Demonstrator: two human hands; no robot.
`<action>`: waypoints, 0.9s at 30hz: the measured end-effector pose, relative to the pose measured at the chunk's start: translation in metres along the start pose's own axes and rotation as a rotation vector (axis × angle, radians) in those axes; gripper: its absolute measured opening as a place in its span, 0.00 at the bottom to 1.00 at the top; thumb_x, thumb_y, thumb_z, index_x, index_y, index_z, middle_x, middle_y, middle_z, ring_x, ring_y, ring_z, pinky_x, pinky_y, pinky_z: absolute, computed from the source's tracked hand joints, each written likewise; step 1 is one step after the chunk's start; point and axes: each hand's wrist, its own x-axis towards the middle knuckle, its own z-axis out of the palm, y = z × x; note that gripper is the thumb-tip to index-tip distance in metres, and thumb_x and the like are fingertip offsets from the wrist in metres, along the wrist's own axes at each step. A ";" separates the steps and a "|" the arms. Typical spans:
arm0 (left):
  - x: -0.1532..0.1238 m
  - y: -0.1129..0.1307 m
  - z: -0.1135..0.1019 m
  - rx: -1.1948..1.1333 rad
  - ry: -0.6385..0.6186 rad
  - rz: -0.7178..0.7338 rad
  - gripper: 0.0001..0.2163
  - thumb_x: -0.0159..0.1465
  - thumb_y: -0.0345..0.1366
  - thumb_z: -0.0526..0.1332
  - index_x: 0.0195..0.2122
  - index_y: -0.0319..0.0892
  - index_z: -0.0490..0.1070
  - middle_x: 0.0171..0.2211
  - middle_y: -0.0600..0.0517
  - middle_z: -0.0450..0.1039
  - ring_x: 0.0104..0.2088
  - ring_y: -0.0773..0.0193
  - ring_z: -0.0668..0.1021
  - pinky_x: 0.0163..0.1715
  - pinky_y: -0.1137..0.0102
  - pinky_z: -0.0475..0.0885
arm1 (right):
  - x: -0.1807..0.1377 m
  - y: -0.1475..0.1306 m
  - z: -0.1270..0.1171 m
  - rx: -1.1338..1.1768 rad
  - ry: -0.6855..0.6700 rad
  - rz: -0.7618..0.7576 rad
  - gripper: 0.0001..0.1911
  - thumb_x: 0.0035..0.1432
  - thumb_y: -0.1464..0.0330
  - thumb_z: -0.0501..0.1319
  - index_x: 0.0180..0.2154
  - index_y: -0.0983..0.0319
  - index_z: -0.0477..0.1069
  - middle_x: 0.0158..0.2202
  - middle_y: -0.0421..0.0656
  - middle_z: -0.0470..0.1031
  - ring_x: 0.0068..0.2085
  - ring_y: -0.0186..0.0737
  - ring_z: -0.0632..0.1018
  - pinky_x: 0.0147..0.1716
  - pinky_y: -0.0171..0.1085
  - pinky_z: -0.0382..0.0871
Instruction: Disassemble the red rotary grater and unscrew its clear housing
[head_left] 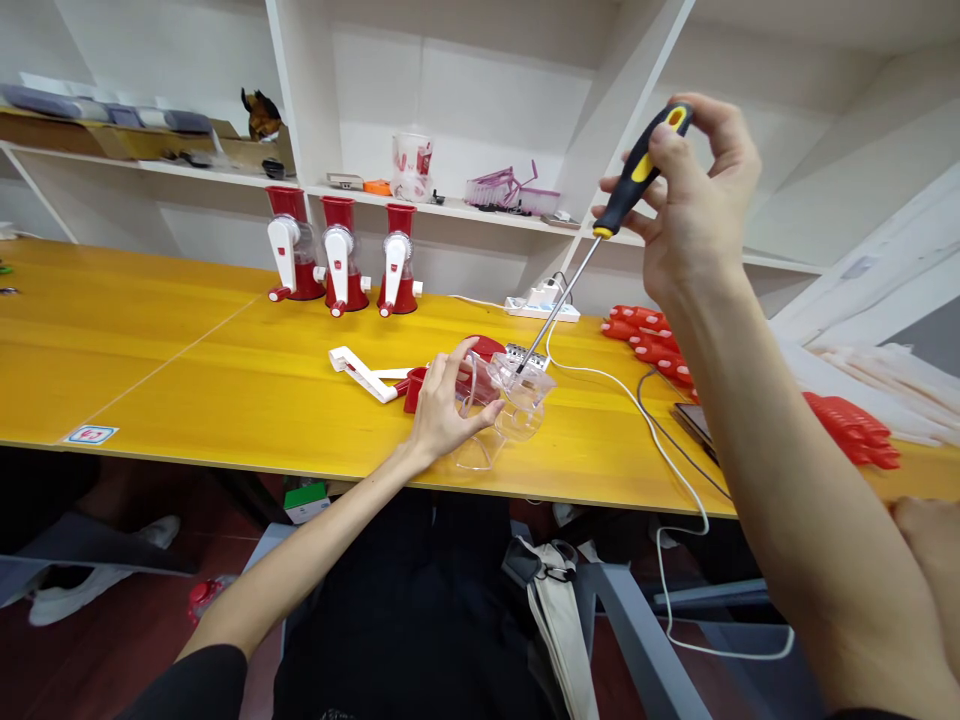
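Observation:
My right hand [697,190] is raised and wrapped round the black and yellow handle of a screwdriver [636,175]. Its steel shaft slants down to the left, with the tip at a clear plastic housing [525,395]. Whether the tip touches a screw I cannot tell. My left hand [448,400] grips the clear housing from the left, thumb and fingers round it. Beside and behind that hand lie red parts [415,390], a white crank handle [364,373] and a metal grater drum [525,355].
Three red-and-white rotary graters [339,255] stand at the table's back. A power strip [541,308] with a white cable [615,378] lies behind the work. Red bundled parts [649,335] are at right. Another person's hand [930,535] shows at the right edge.

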 end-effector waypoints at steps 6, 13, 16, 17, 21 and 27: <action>-0.001 0.001 0.000 -0.007 0.004 -0.008 0.35 0.60 0.56 0.63 0.65 0.48 0.57 0.45 0.48 0.69 0.45 0.56 0.74 0.50 0.57 0.72 | 0.000 -0.001 -0.005 -0.005 -0.053 0.029 0.18 0.56 0.61 0.61 0.47 0.52 0.61 0.41 0.40 0.74 0.37 0.39 0.80 0.42 0.52 0.80; 0.000 0.000 0.000 -0.006 0.004 -0.011 0.36 0.60 0.57 0.63 0.65 0.48 0.57 0.46 0.48 0.70 0.46 0.55 0.75 0.50 0.57 0.72 | 0.004 0.007 -0.009 0.047 0.064 -0.012 0.15 0.61 0.63 0.57 0.48 0.57 0.57 0.38 0.39 0.72 0.31 0.32 0.79 0.34 0.44 0.81; -0.001 0.001 0.000 -0.004 0.002 -0.017 0.36 0.60 0.56 0.64 0.65 0.48 0.56 0.50 0.46 0.69 0.49 0.53 0.75 0.51 0.56 0.72 | 0.000 0.011 -0.020 0.072 0.215 -0.036 0.11 0.63 0.66 0.54 0.47 0.55 0.54 0.38 0.36 0.70 0.31 0.28 0.79 0.30 0.33 0.79; -0.001 0.001 0.001 -0.004 -0.006 -0.019 0.36 0.59 0.56 0.65 0.64 0.48 0.56 0.51 0.45 0.69 0.50 0.53 0.74 0.51 0.56 0.73 | -0.006 0.011 -0.025 0.074 0.286 -0.055 0.10 0.64 0.66 0.53 0.46 0.55 0.54 0.38 0.35 0.69 0.32 0.27 0.79 0.29 0.31 0.78; -0.004 0.000 0.005 0.002 -0.064 0.008 0.36 0.57 0.54 0.68 0.61 0.47 0.56 0.53 0.44 0.68 0.50 0.53 0.75 0.51 0.56 0.74 | -0.052 0.005 -0.042 0.056 0.500 -0.178 0.13 0.61 0.60 0.57 0.44 0.52 0.55 0.42 0.34 0.68 0.38 0.30 0.81 0.34 0.37 0.81; -0.004 -0.005 0.006 0.029 -0.117 0.023 0.36 0.57 0.54 0.68 0.59 0.45 0.55 0.54 0.43 0.68 0.53 0.52 0.76 0.54 0.54 0.73 | -0.129 -0.002 -0.051 0.041 0.626 -0.181 0.11 0.59 0.56 0.60 0.41 0.46 0.59 0.40 0.31 0.73 0.43 0.33 0.81 0.41 0.46 0.81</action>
